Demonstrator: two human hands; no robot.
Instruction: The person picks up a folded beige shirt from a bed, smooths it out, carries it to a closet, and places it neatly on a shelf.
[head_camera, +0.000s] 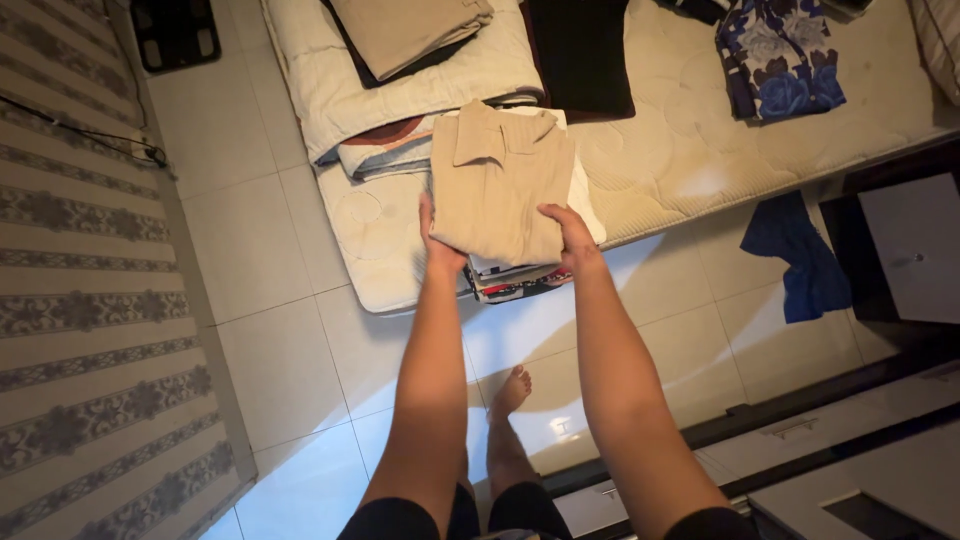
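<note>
Both hands, left hand (437, 243) and right hand (570, 235), gripping folded beige shirt (497, 185) between them.

Likely a home bedroom: a quilted mattress (700, 140) on tiled floor (260, 330), strewn with folded clothes (410, 30).

Both bare forearms are stretched forward, side by side; the left hand (437, 245) and right hand (572, 238) are clamped shut, thumbs uppermost.
</note>
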